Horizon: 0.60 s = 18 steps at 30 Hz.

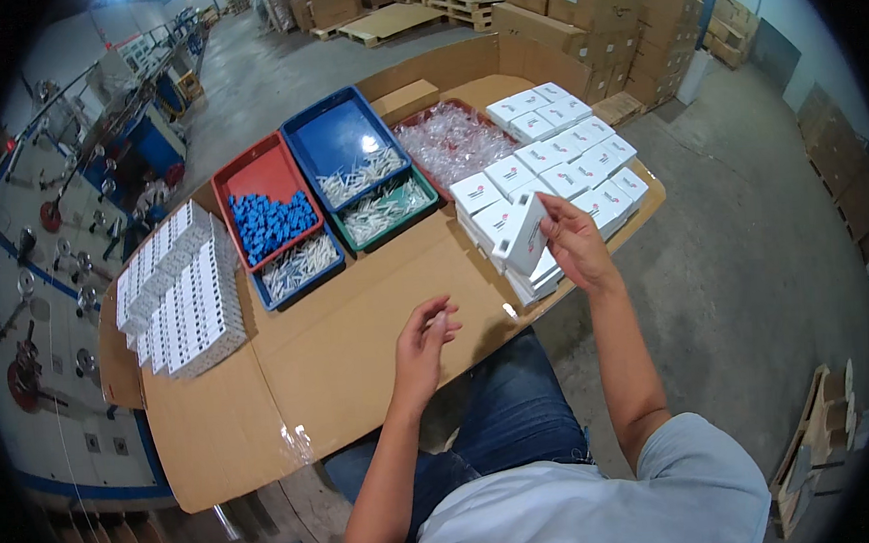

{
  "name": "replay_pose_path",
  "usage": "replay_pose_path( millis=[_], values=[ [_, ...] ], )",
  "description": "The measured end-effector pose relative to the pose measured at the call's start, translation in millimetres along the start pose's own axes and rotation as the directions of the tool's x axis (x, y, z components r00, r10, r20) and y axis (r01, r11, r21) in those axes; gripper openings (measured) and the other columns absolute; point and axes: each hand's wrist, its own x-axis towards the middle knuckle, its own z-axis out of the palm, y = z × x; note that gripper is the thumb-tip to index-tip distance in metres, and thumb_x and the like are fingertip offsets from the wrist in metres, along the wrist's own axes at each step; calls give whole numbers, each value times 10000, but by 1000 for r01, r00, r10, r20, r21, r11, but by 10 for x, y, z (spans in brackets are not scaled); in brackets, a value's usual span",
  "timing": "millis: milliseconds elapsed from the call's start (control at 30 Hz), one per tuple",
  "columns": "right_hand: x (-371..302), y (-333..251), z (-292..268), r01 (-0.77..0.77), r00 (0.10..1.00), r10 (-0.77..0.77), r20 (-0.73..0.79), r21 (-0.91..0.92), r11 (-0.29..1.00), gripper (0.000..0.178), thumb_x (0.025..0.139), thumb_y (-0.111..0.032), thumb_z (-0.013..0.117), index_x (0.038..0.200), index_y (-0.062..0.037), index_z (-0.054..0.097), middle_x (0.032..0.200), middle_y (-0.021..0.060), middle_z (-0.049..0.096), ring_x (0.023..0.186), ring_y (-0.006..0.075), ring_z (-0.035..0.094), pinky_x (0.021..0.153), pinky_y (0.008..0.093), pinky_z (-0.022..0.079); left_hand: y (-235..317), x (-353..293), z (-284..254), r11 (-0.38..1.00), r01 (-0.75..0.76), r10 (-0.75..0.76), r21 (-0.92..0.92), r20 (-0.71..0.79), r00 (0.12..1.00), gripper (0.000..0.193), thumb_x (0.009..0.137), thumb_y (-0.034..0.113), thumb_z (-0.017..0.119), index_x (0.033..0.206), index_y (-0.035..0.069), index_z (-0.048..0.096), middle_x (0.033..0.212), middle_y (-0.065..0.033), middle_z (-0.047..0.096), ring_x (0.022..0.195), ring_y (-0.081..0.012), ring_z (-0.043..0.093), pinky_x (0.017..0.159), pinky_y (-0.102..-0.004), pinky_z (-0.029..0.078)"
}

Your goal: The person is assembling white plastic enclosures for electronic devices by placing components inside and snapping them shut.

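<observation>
Cardboard work surface [359, 325], one white box [523, 235] in hand

From where I stand, left to right:
- White blocks [182, 299] with dark openings, stacked in rows at the left end.
- Red tray [252, 171], holding a heap of blue pieces [273, 224].
- Small blue tray [308, 287], just below the red one, holding white pieces.
- Large blue tray [334, 129], white sticks [361, 177] gathered at its near end.
- Green tray [398, 229], partly under the large blue one, also holding white sticks.
- Left hand [424, 339], above the cardboard near its front edge; fingers half-curled, loosely apart, grip fairly narrow.
- Clear plastic pieces [457, 147], heaped in a reddish tray.
- The white box, tilted at the near left of the stacked boxes [576, 156]; whether it touches them, I cannot tell.
- Right hand [575, 242], thumb and fingers closed on that box's upper end.
</observation>
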Motion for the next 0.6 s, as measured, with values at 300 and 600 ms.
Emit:
replay_pose_path(
  millis=[300, 600],
  values=[
    [-457, 619, 1034, -289, 957, 276, -86, -257, 922, 328, 1027, -117, 642, 1331, -10, 578, 1074, 71, 692, 999, 110, 671, 846, 270, 572, 38, -132, 239, 890, -456, 453, 6, -121, 883, 861, 982, 229, 656, 1658, 80, 143, 1668, -141, 230, 1459, -308, 387, 1188, -432, 343],
    [-569, 394, 1462, 275, 842, 211, 497, -731, 624, 792, 804, -277, 869, 1505, -124, 534, 1556, 190, 408, 1477, 366, 377, 1200, 478, 340, 84, -352, -351, 834, 25, -195, -551, -252, 948, 774, 1025, 752, 273, 1457, 145, 480, 1264, -163, 655, 1186, -293, 650, 983, -428, 539]
  ],
)
